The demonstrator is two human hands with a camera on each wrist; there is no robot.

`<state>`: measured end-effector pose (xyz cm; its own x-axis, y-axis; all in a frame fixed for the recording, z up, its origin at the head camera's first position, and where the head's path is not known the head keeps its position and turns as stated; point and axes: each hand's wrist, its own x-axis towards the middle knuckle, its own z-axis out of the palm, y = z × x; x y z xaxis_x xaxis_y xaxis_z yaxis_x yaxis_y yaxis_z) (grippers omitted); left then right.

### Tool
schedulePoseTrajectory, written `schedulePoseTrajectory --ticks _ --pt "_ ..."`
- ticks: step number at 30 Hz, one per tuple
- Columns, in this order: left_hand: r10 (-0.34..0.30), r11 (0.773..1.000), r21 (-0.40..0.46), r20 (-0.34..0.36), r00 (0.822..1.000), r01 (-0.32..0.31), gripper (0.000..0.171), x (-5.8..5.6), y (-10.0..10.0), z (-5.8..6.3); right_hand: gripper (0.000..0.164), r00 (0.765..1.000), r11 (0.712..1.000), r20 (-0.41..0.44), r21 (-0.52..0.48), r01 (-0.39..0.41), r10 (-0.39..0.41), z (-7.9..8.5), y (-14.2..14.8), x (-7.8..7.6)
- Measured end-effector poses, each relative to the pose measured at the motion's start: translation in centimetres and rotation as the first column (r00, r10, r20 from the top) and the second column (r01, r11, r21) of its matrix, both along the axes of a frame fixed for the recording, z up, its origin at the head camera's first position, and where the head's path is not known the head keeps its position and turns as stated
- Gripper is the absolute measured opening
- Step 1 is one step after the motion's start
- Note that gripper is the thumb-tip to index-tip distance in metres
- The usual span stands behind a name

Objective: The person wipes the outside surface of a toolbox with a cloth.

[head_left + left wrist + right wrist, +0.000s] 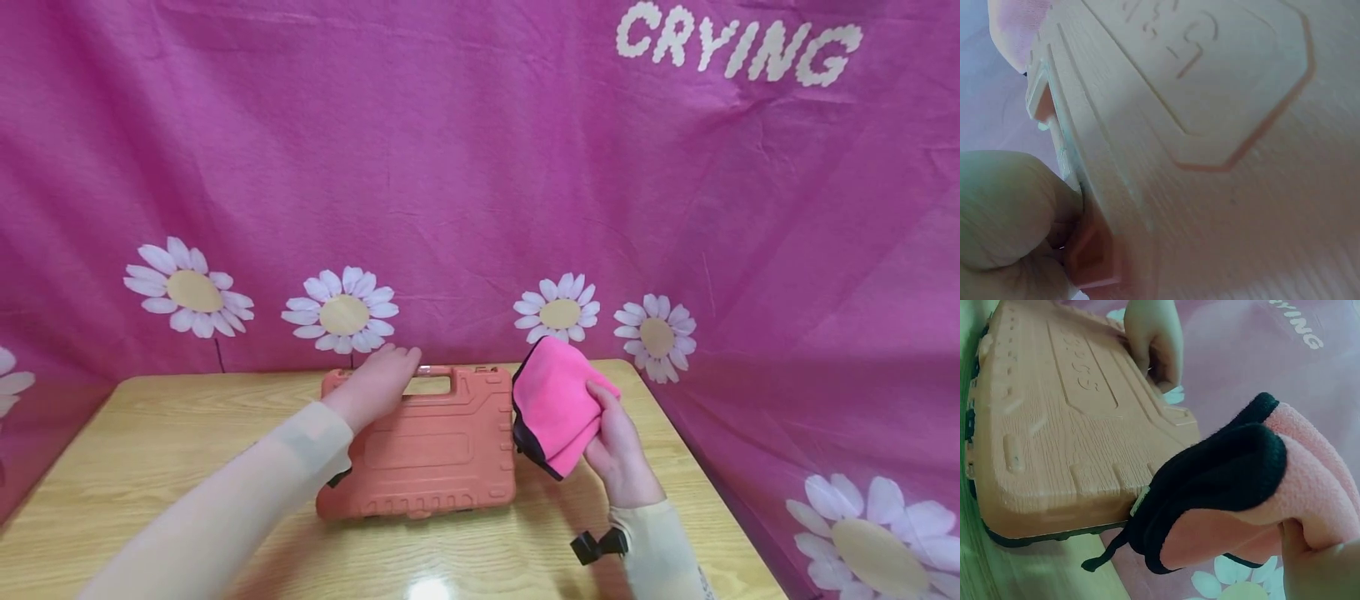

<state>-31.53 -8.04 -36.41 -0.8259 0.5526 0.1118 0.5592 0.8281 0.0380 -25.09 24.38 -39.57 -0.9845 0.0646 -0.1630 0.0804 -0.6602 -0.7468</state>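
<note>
An orange hard plastic tool case [435,454] with moulded ribs is on the wooden table. My left hand [381,379] grips it at the carrying handle [438,398] on its far edge; the fingertips are partly hidden in the head view. Close up in the left wrist view, raised lettering shows on the case lid [1222,119]. My right hand [621,454] holds a folded pink cloth [558,400] with black edging, thumb on top, just right of the case. From the cloth's dark border hangs a short black loop [1107,553], seen in the right wrist view.
The light wood table [202,425] extends to both sides and in front of the case. Behind it hangs a magenta curtain [450,183] printed with daisies and white letters. Black wrist-camera mounts [600,547] sit on the sleeves.
</note>
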Motion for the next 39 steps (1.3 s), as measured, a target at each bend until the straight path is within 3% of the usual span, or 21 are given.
schedulePoseTrajectory --ticks 12,19,39 --pt "-0.010 0.999 0.051 -0.153 0.988 0.018 0.029 0.4 0.1 0.9 0.016 1.000 0.999 -0.014 -0.051 -0.009 0.008 0.2 0.5 0.1" --pt "-0.007 0.995 0.092 -0.295 0.955 0.036 0.020 0.7 0.2 0.8 0.014 1.000 0.999 0.003 -0.033 0.010 -0.009 0.3 0.6 0.1" --pt "0.030 0.994 0.111 -0.355 0.934 0.010 0.024 2.6 0.5 1.1 0.017 1.000 0.999 -0.004 -0.028 0.021 -0.021 0.6 0.9 0.0"
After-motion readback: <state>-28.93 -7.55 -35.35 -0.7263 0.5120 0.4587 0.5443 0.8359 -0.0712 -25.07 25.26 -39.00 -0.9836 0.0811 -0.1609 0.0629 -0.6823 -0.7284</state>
